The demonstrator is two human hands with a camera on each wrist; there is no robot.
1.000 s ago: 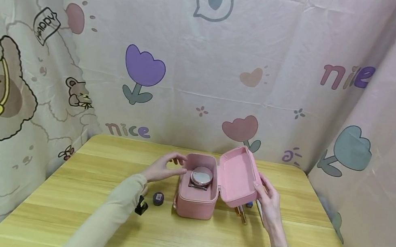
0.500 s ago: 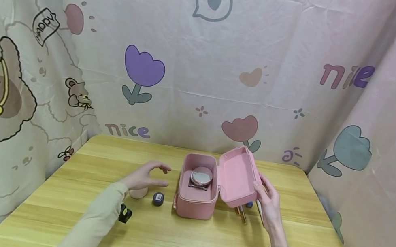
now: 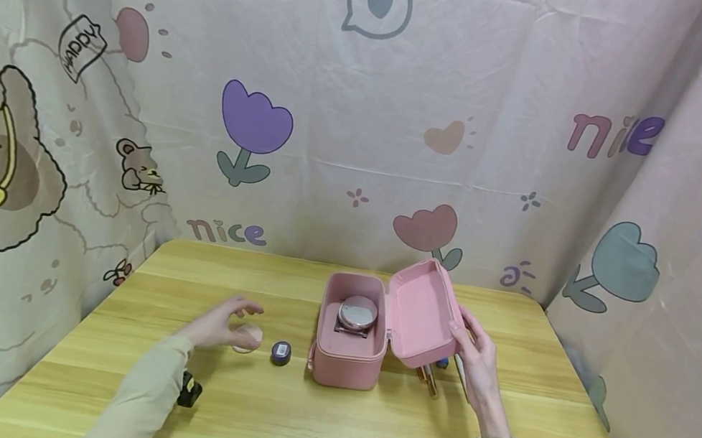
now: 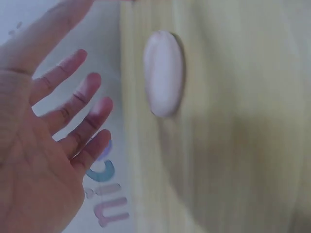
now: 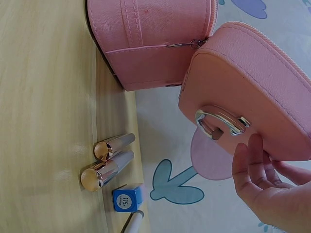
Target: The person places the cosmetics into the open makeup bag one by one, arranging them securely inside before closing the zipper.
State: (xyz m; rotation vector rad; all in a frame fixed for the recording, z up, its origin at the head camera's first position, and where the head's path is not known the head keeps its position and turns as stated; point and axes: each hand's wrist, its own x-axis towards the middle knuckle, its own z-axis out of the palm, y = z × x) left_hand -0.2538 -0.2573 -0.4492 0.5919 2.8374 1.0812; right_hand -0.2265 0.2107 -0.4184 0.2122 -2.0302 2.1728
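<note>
A pink cosmetic case (image 3: pixel 347 370) stands on the table with its lid (image 3: pixel 421 314) swung out to the right. My right hand (image 3: pixel 477 356) holds the lid's outer edge, fingertips on its top near the metal handle (image 5: pixel 221 121) and thumb at the rim. Inside the case lies a round silver-and-white compact (image 3: pixel 358 312) above a dark-edged item, partly covered. My left hand (image 3: pixel 218 323) hovers by a round, pale pink piece (image 4: pixel 164 74), fingers spread and apart from it in the left wrist view. A small dark jar (image 3: pixel 281 353) sits between that piece and the case.
Two gold-capped tubes (image 5: pixel 109 162), a blue box (image 5: pixel 127 198) and a white stick (image 5: pixel 133 222) lie beneath the raised lid. A printed curtain (image 3: pixel 334 137) hangs behind the wooden table (image 3: pixel 314 431).
My left hand has withdrawn from over the case, moving left and down to the pale pink piece. The right hand and lid have stayed put.
</note>
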